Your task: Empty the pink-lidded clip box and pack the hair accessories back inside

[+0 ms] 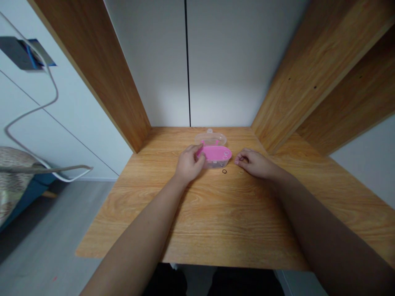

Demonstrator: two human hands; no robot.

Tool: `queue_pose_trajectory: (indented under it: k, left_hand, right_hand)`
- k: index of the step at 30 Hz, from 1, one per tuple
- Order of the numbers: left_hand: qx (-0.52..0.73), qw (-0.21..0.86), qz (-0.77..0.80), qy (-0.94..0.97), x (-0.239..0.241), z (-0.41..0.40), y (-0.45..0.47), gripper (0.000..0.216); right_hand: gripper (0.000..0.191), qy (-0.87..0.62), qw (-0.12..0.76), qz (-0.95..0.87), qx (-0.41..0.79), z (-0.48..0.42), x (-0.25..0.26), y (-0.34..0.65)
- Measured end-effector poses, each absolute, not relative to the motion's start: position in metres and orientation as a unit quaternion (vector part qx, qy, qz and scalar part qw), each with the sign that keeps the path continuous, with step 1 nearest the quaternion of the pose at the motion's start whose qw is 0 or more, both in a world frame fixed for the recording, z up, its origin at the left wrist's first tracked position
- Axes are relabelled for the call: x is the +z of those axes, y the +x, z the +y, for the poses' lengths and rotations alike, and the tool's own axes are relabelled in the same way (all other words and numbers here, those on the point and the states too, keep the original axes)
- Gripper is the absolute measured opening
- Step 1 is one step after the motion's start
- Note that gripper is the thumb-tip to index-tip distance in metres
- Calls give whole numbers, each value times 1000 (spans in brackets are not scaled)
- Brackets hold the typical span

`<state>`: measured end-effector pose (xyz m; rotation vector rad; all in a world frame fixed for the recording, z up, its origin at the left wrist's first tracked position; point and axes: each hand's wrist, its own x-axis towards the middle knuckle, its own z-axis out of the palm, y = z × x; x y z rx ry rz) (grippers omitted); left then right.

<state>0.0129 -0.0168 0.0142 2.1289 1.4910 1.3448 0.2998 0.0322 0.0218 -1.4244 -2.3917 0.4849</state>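
Note:
A small pink plastic box [217, 154] with its clear lid [211, 138] swung open behind it stands at the middle of the wooden desk [216, 213]. My left hand [189, 164] rests against the box's left end, fingers curled round it. My right hand [254, 163] lies just right of the box with its fingers pinched together on something too small to name. A small dark ring-shaped band [224, 171] lies on the desk between the hands, in front of the box. A fainter small ring [241, 171] lies under the right hand's fingertips.
Wooden side panels [123, 82] rise left and right of the desk, with a white wall [216, 61] behind. A white cable [46, 107] hangs at the left over a chair with a patterned cushion [12, 172]. The floor [55, 230] is grey.

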Motion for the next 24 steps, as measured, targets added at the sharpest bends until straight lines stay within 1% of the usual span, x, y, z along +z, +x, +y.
queue_pose_trajectory:
  k: [3,5,8,12,17,19,22,24]
  left_hand:
    - [460,106,502,724,14,-17,13,42]
    - [462,106,503,723,14,-17,13,41]
    - [459,107,507,721,14,-17,13,40]
    - [455,105,509,723,15,-18,13,40]
    - [457,107,507,723,15,-17,13,41]
    - [457,107,507,723,14,-16,13,41]
    - [458,107,504,724,13,-16,13,41]
    - [460,107,503,724,13,-16,13,40]
  right_hand:
    - [19,-492,134,-825,243,29,31,305]
    - [21,-488,118,-821,272,27,34,309]
    - [19,-495,101,-813,290,26,33,312]
    - [18,-497,103,-806,306,28,29,313]
    - [16,-473,86,-839,254,27,30,311]
    - [17,-454,95,-858,222,25,31,307]
    - [20,-416,155,-879,172,24,32,298]
    - [19,-421,203,-872,147,22,34,292]
